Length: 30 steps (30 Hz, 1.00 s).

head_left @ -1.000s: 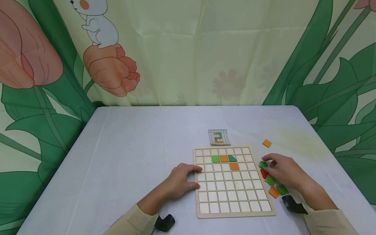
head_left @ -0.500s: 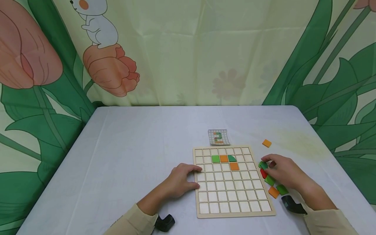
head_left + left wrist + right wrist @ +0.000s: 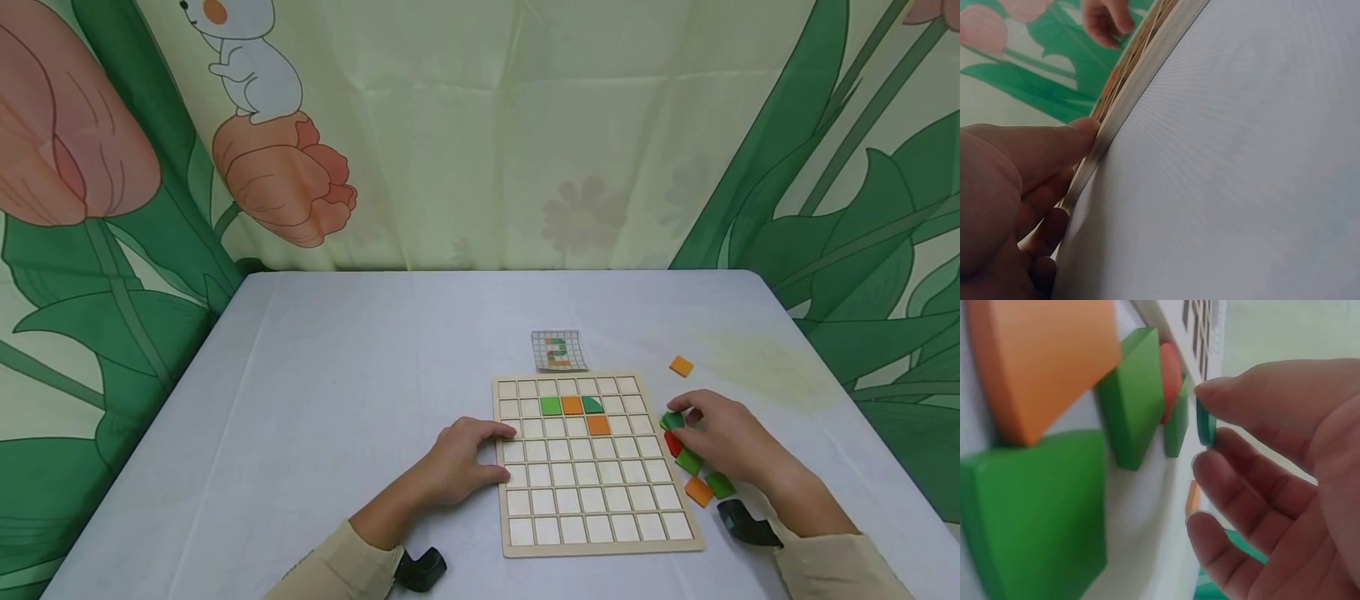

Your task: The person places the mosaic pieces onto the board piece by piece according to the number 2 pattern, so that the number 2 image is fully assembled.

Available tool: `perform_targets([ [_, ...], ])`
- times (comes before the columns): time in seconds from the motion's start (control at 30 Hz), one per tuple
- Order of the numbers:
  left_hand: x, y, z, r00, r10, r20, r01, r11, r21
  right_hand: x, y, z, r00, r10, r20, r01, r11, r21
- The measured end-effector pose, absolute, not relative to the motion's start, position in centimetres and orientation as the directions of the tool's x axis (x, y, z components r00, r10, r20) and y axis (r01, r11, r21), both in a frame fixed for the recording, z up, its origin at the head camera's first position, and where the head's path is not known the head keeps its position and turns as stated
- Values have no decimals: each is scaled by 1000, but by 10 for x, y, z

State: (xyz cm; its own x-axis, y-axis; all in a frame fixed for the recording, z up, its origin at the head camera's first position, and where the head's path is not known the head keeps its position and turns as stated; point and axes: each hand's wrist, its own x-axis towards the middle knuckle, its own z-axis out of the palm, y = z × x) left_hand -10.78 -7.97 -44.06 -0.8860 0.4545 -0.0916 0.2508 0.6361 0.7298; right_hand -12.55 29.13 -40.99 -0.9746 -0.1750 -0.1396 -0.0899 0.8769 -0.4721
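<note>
A wooden grid board (image 3: pixel 600 548) lies on the table, with a light green square (image 3: pixel 551 406), a dark green quarter-round tile (image 3: pixel 592 404) and two orange squares (image 3: pixel 572 405) in its upper cells. Along its left edge my left hand (image 3: pixel 465 462) rests with thumb and forefinger spread; the left wrist view shows the thumb (image 3: pixel 1054 147) against the board's side. Beyond the right edge, my right hand (image 3: pixel 716 433) pinches a dark green tile (image 3: pixel 1205 422) between thumb and fingers. Just under it sit a red tile (image 3: pixel 672 443) and green squares (image 3: pixel 688 461).
A small pattern card (image 3: pixel 558 351) lies beyond the board's far edge. One orange square (image 3: pixel 681 366) sits apart at the upper right. Another orange square (image 3: pixel 699 492) and a green one (image 3: pixel 720 485) lie near the right wrist's black camera (image 3: pixel 748 523).
My right hand has barely shifted, its forefinger a touch higher, with the dark green tile at its fingertips throughout. The left hand, board and other tiles stay where they were.
</note>
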Motion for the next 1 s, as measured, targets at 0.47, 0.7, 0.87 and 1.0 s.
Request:
perform_targets([
  [0.47, -107, -79, -441, -888, 448, -102, 238, 639, 731, -122, 276, -403, -971, -223, -83, -150, 845, -513],
  [0.7, -108, -80, -441, -889, 448, -99, 239, 636, 733, -121, 265, -403, -962, -266, -52, -204, 837, -508],
  [0.87, -108, -80, -441, -888, 450, -99, 243, 640, 729, -118, 258, -403, -960, -276, -41, -214, 825, -523],
  [1.0, -108, -80, -441, -887, 452, -94, 248, 640, 728, -118, 254, -404, -960, -278, -41, -216, 823, -526],
])
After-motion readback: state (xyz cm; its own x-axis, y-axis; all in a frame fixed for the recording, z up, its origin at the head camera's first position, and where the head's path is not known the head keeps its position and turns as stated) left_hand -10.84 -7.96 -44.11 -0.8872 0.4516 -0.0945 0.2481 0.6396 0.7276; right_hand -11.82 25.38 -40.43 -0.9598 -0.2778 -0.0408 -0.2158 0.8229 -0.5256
